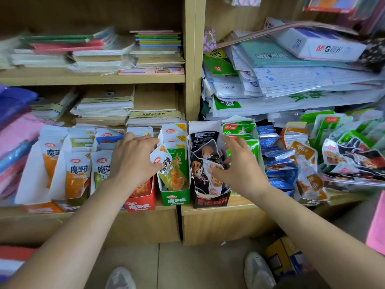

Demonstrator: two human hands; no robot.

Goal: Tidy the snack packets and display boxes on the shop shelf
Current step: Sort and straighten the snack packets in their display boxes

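Note:
A row of snack display boxes stands on the lower shelf (218,207). My left hand (133,159) lies spread over the packets in the red box (141,202), and its thumb touches a tilted green-and-white packet (173,174) in the green box (176,198). My right hand (239,165) rests on the right side of the black box (210,200). Its thumb presses the black packets (203,155) and its fingers stretch toward the green packets (237,128) behind. Orange and white packets (76,174) fill the white boxes at left.
Blue packets (277,161), orange packets (308,163) and a loose heap of green and black packets (354,151) crowd the shelf's right end. Notebooks and paper stacks (104,107) fill the shelves above. A small box (285,255) and my shoes sit on the floor.

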